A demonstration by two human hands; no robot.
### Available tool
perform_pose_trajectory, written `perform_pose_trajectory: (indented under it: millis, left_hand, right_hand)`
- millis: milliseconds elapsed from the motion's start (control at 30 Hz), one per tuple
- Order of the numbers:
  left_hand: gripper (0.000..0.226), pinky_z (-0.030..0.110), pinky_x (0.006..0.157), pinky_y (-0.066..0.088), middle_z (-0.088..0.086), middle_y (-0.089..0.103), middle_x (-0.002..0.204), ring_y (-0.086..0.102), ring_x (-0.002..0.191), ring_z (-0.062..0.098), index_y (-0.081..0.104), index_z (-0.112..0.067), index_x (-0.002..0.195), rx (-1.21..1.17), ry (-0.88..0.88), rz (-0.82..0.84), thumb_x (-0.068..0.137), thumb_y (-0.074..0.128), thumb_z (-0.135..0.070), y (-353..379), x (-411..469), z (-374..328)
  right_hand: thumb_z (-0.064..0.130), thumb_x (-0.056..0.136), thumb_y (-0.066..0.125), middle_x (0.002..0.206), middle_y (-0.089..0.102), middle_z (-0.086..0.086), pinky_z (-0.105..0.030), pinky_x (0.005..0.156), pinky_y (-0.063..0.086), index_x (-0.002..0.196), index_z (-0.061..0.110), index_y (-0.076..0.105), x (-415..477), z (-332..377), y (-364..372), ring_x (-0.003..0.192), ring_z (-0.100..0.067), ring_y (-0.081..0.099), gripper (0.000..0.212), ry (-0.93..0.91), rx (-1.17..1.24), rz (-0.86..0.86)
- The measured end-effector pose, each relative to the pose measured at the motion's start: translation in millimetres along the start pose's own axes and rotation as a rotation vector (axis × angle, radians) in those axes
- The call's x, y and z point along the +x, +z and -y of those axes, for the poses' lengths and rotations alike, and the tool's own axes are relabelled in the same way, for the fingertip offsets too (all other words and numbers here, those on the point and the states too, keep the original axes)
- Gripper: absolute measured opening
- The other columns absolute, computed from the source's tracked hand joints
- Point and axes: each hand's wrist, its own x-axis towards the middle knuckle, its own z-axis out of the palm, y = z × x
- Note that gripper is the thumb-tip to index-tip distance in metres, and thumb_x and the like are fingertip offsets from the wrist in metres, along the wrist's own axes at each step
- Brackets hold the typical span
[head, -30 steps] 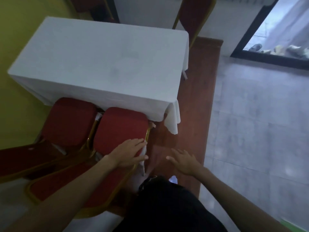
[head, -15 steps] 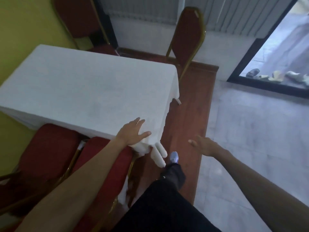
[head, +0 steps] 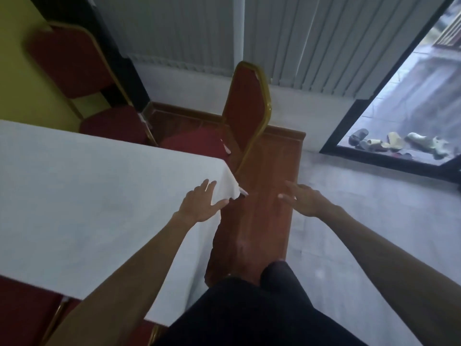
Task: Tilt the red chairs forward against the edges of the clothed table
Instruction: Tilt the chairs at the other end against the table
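Left grip loose over table edge

We lose the counter past the picture's left edge. The near chairs are mostly hidden under its near edge. The shoes outside are too blurred to count.

banquet or dining hall: gold-framed red chairs round a white-clothed worktop, vertical blinds, sandals outside glass door.

The head camera looks forward and steeply down over the table corner, close above.
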Motion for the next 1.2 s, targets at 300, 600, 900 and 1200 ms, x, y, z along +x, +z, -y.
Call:
perform_pose_trajectory:
  millis: [300, 600, 900, 1200]
  left_hand:
    - [0.087, 0.045, 0.113, 0.029, 0.010, 0.024, 0.161, 0.033, 0.143, 0.030, 0.025, -0.018, 0.154, -0.221, -0.101, -0.076, 0.089, 0.039, -0.074, -38, 145, -74]
    - [0.092, 0.046, 0.113, 0.028, 0.015, 0.025, 0.159, 0.031, 0.143, 0.032, 0.021, -0.015, 0.155, -0.331, -0.187, -0.129, 0.088, 0.034, -0.077, -72, 256, -132]
    - [0.099, 0.046, 0.112, 0.029, 0.011, 0.025, 0.160, 0.033, 0.142, 0.030, 0.023, -0.021, 0.154, -0.645, -0.356, -0.267, 0.079, 0.035, -0.084, -72, 370, -168]
    - [0.105, 0.049, 0.116, 0.028, -0.002, 0.014, 0.164, 0.023, 0.147, 0.022, 0.011, -0.032, 0.156, -0.870, -0.545, -0.242, 0.073, 0.035, -0.092, -91, 439, -172]
  right_hand:
    - [0.072, 0.093, 0.031, 0.162, 0.026, -0.008, -0.045, 0.119, 0.023, 0.158, 0.021, 0.018, 165, -90, -127, 0.148, -0.029, 0.026, 0.083, -0.158, -0.093, 0.059]
    - [0.084, 0.085, 0.024, 0.161, 0.028, -0.006, -0.048, 0.118, 0.028, 0.157, 0.024, 0.020, 312, -130, -238, 0.146, -0.027, 0.030, 0.094, -0.361, -0.252, 0.051]
    - [0.079, 0.088, 0.029, 0.159, 0.028, -0.015, -0.049, 0.115, 0.028, 0.158, 0.021, 0.014, 448, -94, -315, 0.144, -0.032, 0.030, 0.091, -0.631, -0.395, 0.067]
    - [0.089, 0.082, 0.030, 0.164, 0.009, -0.020, -0.056, 0.118, 0.023, 0.158, 0.027, 0.008, 581, -39, -356, 0.150, -0.035, 0.016, 0.100, -1.008, -0.656, 0.160]
